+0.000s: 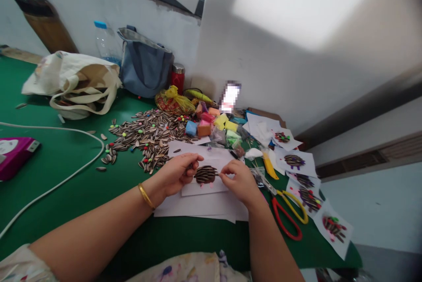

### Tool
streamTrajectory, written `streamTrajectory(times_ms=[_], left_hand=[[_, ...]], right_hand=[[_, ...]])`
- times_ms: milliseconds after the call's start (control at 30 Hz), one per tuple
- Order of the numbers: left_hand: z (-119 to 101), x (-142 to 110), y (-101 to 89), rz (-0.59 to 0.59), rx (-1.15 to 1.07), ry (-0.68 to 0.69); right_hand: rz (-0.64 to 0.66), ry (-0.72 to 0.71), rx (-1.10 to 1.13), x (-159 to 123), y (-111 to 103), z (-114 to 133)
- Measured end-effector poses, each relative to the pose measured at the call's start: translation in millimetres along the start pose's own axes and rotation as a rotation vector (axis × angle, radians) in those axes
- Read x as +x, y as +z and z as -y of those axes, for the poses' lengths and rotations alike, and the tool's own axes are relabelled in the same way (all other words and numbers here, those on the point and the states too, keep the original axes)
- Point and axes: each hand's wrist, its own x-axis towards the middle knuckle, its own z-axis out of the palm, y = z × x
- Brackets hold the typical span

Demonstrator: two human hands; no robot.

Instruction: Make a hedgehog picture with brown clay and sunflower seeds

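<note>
A hedgehog-like figure (206,174) of striped sunflower seeds on a brown base, with small pink feet, lies on a white card (193,189). My left hand (178,173) hovers at its left side, fingers curled in; what they hold is hidden. On the other side, my right hand (239,181) has thumb and index finger pinched at the figure's right edge. Anything between those fingertips is too small to name. Beneath the card are larger white paper sheets (198,209). A pile of sunflower seeds (154,130), dotted with small coloured balls, spreads beyond my left hand.
Red-and-yellow-handled scissors (286,216) lie right of my right hand. Finished seed cards (308,165) line the right table edge. Coloured clay blocks (204,130), a lit phone (230,97), a blue bag (145,68) and a white tote (82,79) stand behind. A cable (79,170) crosses left.
</note>
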Motion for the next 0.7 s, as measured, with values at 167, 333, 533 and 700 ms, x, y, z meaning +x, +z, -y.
streamTrajectory(times_ms=[167,333,533,700], left_hand=[[0.8,1.0,0.7,0.0,-0.021,-0.014],[-1.1,1.4,2.0,-0.006,-0.029,-0.03],[-0.5,0.6,1.7,-0.011,-0.032,-0.032],[-0.9,-1.2,3.0,-0.023,-0.028,-0.036]], right_hand=[[0.084,0.047,-0.084,-1.0,-1.9,0.6],[0.035,0.057,-0.105,-0.7,-1.2,-0.5],[0.015,0.032,-0.122,-0.3,2.1,-1.7],[-0.016,-0.024,-0.149,-0.2,9.2,-0.6]])
